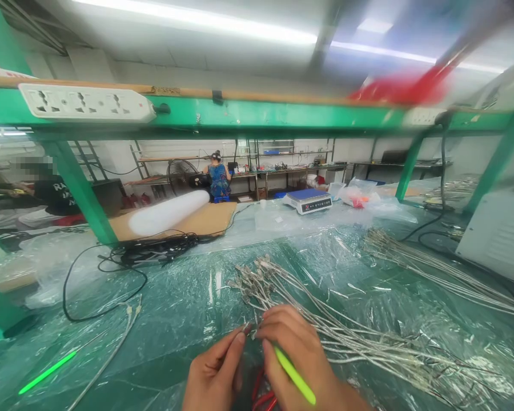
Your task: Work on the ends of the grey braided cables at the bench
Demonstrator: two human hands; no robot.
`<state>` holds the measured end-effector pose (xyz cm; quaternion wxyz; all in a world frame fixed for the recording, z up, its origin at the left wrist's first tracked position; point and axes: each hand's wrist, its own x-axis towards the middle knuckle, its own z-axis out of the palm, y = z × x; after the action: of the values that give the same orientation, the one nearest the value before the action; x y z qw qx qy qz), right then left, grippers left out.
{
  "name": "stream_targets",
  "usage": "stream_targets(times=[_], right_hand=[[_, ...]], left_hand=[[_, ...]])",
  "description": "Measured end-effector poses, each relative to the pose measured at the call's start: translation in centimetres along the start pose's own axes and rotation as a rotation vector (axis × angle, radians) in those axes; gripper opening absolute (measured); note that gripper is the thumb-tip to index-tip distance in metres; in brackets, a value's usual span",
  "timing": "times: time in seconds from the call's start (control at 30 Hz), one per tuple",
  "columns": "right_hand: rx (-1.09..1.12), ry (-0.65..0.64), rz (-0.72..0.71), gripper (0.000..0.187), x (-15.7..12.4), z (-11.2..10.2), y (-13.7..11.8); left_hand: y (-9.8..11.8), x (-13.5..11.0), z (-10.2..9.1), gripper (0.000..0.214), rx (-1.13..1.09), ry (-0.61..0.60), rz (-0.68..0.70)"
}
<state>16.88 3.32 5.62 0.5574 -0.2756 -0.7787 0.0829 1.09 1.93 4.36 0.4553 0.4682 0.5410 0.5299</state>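
Observation:
My left hand (219,365) is closed, thumb and forefinger pinching a small metallic end piece (247,327) too small to make out fully. My right hand (297,354) is wrapped round a yellow-green-handled tool (294,374), its working tip hidden by the fingers. The fingertips of both hands almost meet over the end piece. Just beyond them lies a bundle of silvery braided cables (346,331), their connector ends (257,279) heaped together. Red handles (263,394), partly covered by my right hand, show below.
At left lie a green-handled pick (47,372) and a separate pale cable (107,357). Black wires (154,248), a white foam roll (169,212) and a digital scale (308,201) stand farther back. More cables (445,274) lie right, beside a white box (499,228). A green shelf beam (240,117) spans overhead.

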Motion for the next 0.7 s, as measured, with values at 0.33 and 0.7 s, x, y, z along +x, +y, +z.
stream_targets(times=[0.33, 0.7], right_hand=[[-0.031, 0.054, 0.045, 0.023, 0.1, 0.0, 0.3], [0.079, -0.037, 0.047, 0.032, -0.3, 0.5, -0.3]], left_hand=[[0.4, -0.2, 0.3, 0.031, -0.163, -0.001, -0.091], [0.7, 0.4, 0.2, 0.023, -0.489, -0.066, -0.204]])
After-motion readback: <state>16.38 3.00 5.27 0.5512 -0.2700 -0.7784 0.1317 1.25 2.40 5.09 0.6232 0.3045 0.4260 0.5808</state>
